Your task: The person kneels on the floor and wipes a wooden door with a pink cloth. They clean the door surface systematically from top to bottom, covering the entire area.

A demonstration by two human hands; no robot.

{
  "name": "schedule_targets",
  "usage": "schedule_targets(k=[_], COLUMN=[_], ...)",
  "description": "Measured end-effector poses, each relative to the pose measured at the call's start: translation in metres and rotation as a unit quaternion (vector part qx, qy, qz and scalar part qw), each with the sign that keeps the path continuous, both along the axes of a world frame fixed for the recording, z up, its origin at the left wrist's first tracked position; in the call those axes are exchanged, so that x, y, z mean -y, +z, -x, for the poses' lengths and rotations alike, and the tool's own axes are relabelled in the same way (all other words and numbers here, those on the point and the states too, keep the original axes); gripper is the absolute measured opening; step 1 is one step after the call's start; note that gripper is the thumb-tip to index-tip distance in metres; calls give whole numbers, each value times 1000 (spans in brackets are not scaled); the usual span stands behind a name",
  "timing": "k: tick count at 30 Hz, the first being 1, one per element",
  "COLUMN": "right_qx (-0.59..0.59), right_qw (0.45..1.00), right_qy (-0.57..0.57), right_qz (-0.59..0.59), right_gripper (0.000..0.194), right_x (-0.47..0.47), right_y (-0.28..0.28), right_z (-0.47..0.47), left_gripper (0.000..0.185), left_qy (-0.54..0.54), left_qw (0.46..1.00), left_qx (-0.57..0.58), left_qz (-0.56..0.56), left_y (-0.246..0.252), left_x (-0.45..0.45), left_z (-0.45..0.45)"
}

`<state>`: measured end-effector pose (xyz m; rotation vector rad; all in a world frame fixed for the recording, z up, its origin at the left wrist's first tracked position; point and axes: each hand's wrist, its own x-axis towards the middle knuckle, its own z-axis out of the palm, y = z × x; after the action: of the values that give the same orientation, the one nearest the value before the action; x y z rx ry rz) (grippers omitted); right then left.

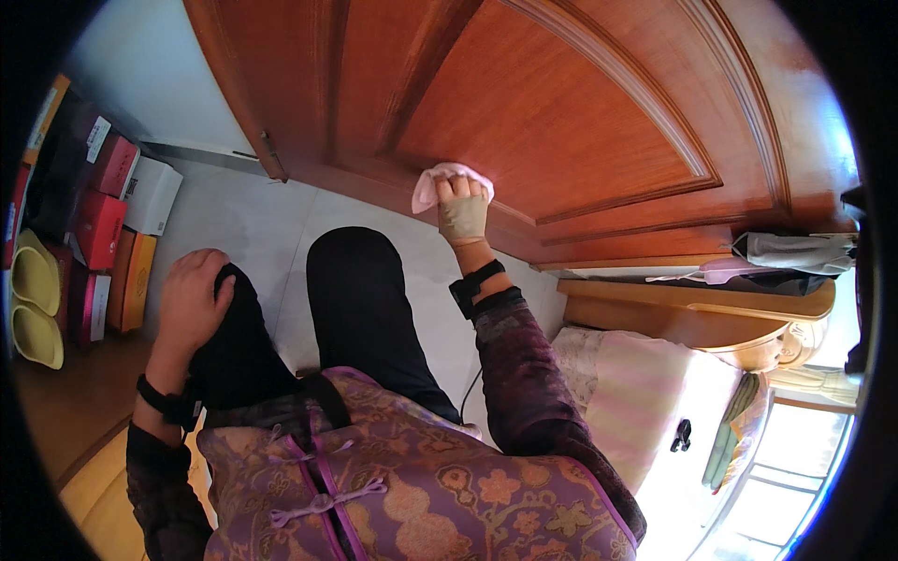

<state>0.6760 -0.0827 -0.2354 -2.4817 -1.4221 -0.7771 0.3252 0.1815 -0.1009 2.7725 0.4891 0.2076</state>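
My right hand (464, 210) presses a pale pink cloth (425, 191) against the lower part of a reddish-brown wooden door (547, 119). The fingers are bent over the cloth, and part of it sticks out to the left of the knuckles. A raised moulding (624, 198) frames the door panel just right of the hand. My left hand (193, 298) rests palm down on my black-trousered knee (245, 336), with no object seen in it. Its palm is hidden against the leg.
Stacked shoe boxes (100, 230) and a pair of yellow slippers (36, 336) stand at the left. Grey tiles (295, 210) cover the floor. A bed (631, 400) with a wooden headboard (673, 315) is on the right. Face masks (796, 254) hang at the door's edge.
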Motion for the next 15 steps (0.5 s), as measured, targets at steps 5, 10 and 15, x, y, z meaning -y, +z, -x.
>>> schedule_targets(k=[5, 10, 15], right_qx=[-3, 101, 197], right_qw=[999, 993, 966], right_qy=[13, 62, 75], right_qz=[49, -26, -150], right_gripper=[31, 19, 35], right_x=[5, -12, -39], right_y=[0, 103, 248], right_z=[-1, -12, -19], left_gripper=[22, 21, 20], left_qy=[12, 5, -7], left_qw=[1000, 1000, 1000], left_qx=[-3, 15, 27], left_qz=[0, 3, 8], left_y=[1, -4, -8], left_x=[0, -1, -5], left_z=[3, 7, 10])
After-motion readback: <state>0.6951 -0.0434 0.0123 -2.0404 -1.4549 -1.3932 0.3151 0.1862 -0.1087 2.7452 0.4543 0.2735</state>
